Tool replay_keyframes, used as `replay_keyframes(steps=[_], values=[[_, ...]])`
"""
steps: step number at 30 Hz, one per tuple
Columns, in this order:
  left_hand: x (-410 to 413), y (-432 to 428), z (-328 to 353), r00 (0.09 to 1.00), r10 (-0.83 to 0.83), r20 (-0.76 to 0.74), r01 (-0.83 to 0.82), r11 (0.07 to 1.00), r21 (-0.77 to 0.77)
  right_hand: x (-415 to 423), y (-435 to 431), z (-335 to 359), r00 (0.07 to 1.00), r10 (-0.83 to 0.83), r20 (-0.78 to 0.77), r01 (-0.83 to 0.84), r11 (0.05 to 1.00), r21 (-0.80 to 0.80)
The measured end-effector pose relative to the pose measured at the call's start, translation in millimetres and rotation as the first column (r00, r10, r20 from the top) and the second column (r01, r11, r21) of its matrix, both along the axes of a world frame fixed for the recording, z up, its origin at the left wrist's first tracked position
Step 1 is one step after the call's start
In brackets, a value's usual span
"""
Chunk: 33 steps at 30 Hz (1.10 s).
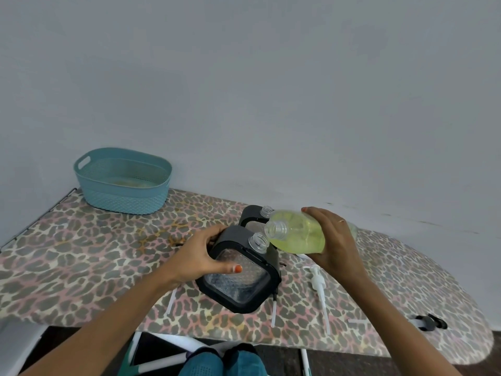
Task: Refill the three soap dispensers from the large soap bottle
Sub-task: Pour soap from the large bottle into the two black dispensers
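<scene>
Teal-clad knees (221, 362) sit at the bottom edge, with white frame legs (173, 346) crossing just left of them under the table (81, 253), which wears a leopard-print cover. Both bare forearms reach up from the near edge. Near the middle of the table, the left hand (200, 256) grips a black-framed dispenser (244, 286). Its fingers are curled over the far left edge and its thumb, the nail painted orange, presses on the clear textured face. This dispenser is tipped back toward the camera, its open clear neck (259, 241) pointing up and to the right. The right hand (333, 245) is wrapped round the body of the large soap bottle (298, 236), fingers over the top and thumb hidden beneath. The bottle is held above the table, tilted almost level, with yellow-green liquid pooled along its lower side. Its uncapped mouth (275, 229) points left, just above and beside the dispenser's neck; whether the two touch I cannot tell. A second dispenser (250, 217) stands just behind, partly hidden, its own open neck (267, 211) showing by the bottle's shoulder. A white pump (317, 280) with a long tube lies on the table below the right wrist. A black pump (431, 322) lies well off to the right near the edge. At the far left corner a teal basket (122, 202) sits against the grey wall (244, 90).
</scene>
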State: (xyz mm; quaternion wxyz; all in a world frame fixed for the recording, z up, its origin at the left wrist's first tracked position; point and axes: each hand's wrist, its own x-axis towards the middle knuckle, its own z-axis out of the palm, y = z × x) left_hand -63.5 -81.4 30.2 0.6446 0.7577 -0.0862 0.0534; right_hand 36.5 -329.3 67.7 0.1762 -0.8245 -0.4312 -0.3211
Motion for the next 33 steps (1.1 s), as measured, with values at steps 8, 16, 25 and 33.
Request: replay_keyframes(steps=[8,16,25,33], values=[[0,1,-1,1.0,0.015,-0.01,-0.015,1.0,-0.003,1,0,2,1.0,-0.018,0.013,0.018,0.999,-0.031],[1,0,-4,1.0,0.019,-0.021,-0.019,1.0,-0.004,1,0,4,0.999,-0.003,0.047,0.005,0.999,-0.042],[2,-1,-6,1.0,0.021,-0.022,-0.02,1.0,0.004,2,0,7,0.998,-0.001,0.067,0.005,0.998,-0.066],[4,-2,-10,1.0,0.02,-0.008,-0.02,1.0,-0.002,4,-1,7,0.997,-0.012,0.082,0.018,0.996,-0.082]])
